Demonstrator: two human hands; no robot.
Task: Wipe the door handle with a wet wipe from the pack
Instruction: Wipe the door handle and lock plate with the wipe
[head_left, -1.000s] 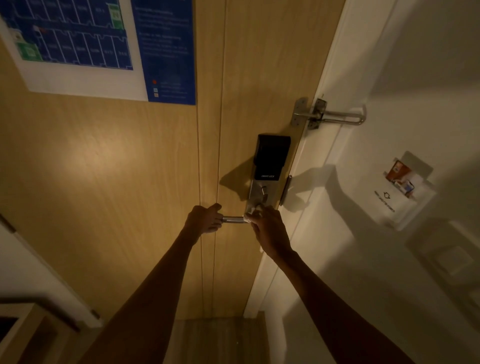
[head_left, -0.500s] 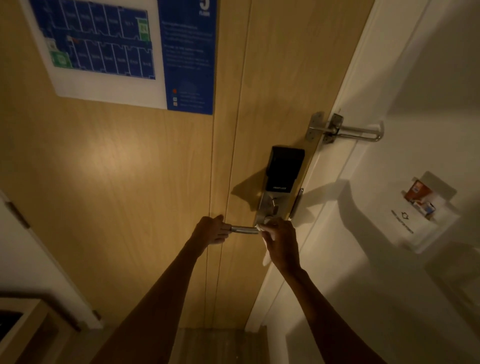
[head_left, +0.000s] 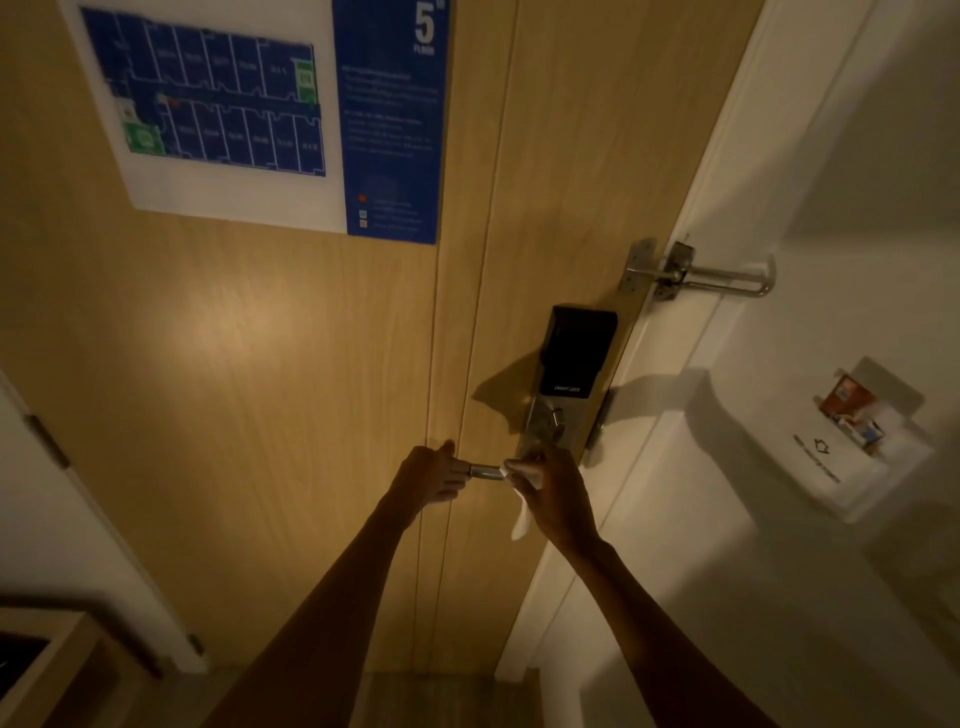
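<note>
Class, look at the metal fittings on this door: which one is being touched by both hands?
The lever door handle: the left hand grips its free end, the right hand presses a wet wipe on it. The swing-bar latch above is untouched.

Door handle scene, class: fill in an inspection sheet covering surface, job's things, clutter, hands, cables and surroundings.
Surface: wooden door, shut.
Job's things: door handle, metal lever; wet wipe, white, hanging below the right hand; pack not seen.
Clutter: nothing seen.
Hands: left hand grips the lever's free end; right hand holds the wipe against the lever.
Cables: nothing seen.
Surroundings: smart lock, swing latch, floor plan, card holder.
</note>
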